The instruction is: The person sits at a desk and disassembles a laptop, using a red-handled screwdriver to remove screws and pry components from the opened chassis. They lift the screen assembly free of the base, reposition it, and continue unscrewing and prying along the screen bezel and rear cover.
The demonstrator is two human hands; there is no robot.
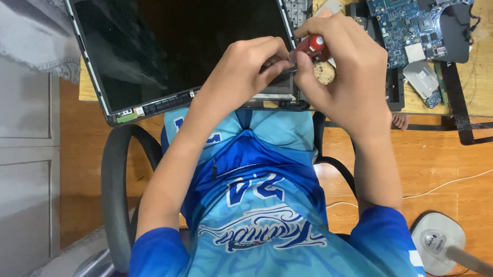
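Note:
A laptop screen panel (181,47) with a dark glass face lies tilted on the desk edge, over my lap. My right hand (343,79) grips a red-handled screwdriver (313,44) at the panel's lower right corner. My left hand (251,66) rests on the same corner, its fingers pinched around the screwdriver's shaft near the hinge. The tip of the tool is hidden by my fingers.
A blue laptop motherboard (413,15) lies on the wooden desk (488,83) at the upper right, with a small silver part (421,78) below it. A black chair armrest (115,188) curves at my left. A white cable (453,182) and a fan base (436,241) lie on the floor.

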